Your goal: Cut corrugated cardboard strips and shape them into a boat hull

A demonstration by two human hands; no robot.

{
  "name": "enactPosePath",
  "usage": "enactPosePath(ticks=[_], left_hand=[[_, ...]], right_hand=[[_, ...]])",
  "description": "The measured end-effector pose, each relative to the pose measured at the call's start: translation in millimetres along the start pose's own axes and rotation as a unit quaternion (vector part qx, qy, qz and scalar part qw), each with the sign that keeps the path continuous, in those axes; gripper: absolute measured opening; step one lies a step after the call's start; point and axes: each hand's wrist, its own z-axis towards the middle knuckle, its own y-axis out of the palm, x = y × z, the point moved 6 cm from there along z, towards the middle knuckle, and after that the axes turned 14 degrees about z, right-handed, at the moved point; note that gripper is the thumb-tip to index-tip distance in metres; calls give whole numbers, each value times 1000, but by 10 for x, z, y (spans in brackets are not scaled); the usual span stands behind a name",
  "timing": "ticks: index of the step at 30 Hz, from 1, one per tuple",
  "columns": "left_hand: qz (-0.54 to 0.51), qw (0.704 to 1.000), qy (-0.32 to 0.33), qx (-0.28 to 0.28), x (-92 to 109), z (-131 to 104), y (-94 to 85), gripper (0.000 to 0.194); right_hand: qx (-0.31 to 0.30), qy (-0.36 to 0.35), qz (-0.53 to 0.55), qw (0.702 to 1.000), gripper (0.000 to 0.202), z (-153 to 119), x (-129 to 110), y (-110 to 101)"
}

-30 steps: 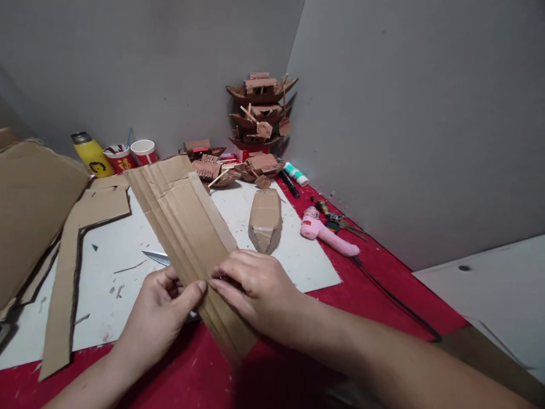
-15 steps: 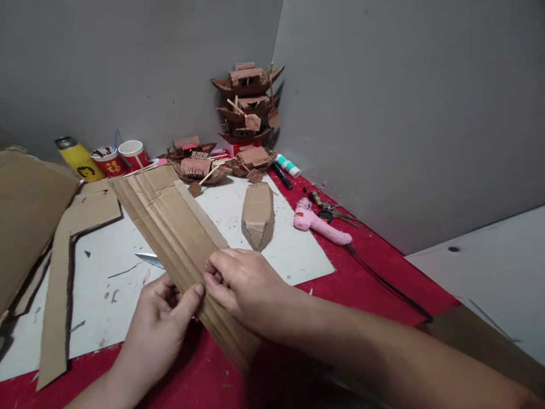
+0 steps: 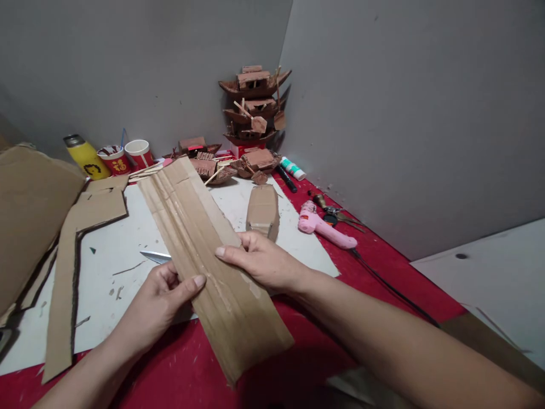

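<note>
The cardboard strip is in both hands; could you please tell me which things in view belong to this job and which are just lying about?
Belonging to the job:
cardboard strip, held by left hand and right hand
probably the cardboard hull
possibly the blade and pink corded tool

Apparently just lying about:
yellow bottle
paper cups

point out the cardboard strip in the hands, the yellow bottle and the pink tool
Cardboard strip (image 3: pixel 200 236): head view, middle of its face
Yellow bottle (image 3: pixel 85 157): head view, its side
Pink tool (image 3: pixel 326 229): head view, its long section

Red table (image 3: pixel 170 363): white sheet (image 3: pixel 114 238), pink corded tool (image 3: pixel 327 230), black marker (image 3: pixel 286 178).
</note>
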Motion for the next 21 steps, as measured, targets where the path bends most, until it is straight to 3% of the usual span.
enactPosePath(ticks=[1, 3, 5, 7, 11, 15, 21], left_hand=[[14, 1000, 5, 18, 9, 5, -19, 33], [65, 990, 44, 115, 66, -6, -135, 32], [142, 953, 102, 247, 162, -78, -283, 30], [213, 915, 135, 313, 228, -149, -344, 27], [281, 893, 138, 324, 243, -203, -325, 27], [329, 841, 183, 388, 323, -301, -281, 34], [300, 824, 234, 420, 417, -407, -246, 43]], right_hand=[[7, 9, 13, 1000, 26, -1, 17, 1], [43, 1, 1, 999, 21, -15, 9, -19], [67, -10, -25, 997, 20, -45, -12, -21], [70, -16, -32, 997, 20, -84, -25, 7], [56, -14, 7, 998, 20, -150, -19, 81], [45, -6, 53, 998, 19, -169, -17, 120], [37, -20, 69, 997, 19, -163, -8, 130]])
